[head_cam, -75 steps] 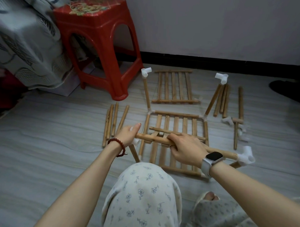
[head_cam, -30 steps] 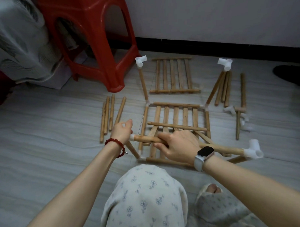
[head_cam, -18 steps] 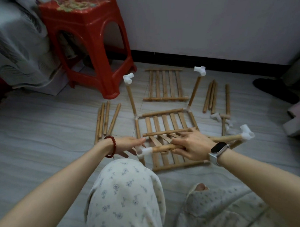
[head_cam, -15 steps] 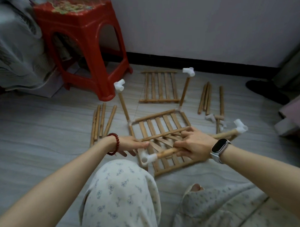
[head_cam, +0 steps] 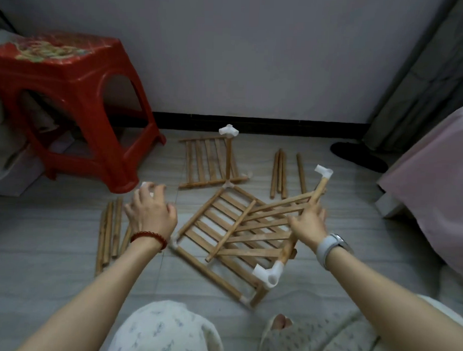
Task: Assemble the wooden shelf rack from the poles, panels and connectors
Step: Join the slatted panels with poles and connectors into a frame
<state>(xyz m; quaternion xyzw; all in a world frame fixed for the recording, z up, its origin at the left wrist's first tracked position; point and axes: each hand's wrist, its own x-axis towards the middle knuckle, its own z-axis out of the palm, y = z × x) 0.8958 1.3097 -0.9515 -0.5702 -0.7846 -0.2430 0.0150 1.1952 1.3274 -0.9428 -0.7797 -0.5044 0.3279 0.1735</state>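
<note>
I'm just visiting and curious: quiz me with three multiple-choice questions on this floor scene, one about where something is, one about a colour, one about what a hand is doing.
1. Where does the loose slatted panel lie?
A. On the stool
B. On the floor near the wall, beyond the frame
C. On the person's lap

2. What colour is the plastic stool?
A. Red
B. Blue
C. Green

3. What is the right hand doing?
A. Resting flat on the floor
B. Holding a shoe
C. Gripping a pole of the frame

Answers:
1. B, it lies flat on the floor past the frame, close to the dark skirting.
2. A, its legs and seat are plainly red.
3. C, its fingers wrap the pole that carries white connectors at both ends; the left hand hovers over a white connector, and I cannot tell if it grips it.
</note>
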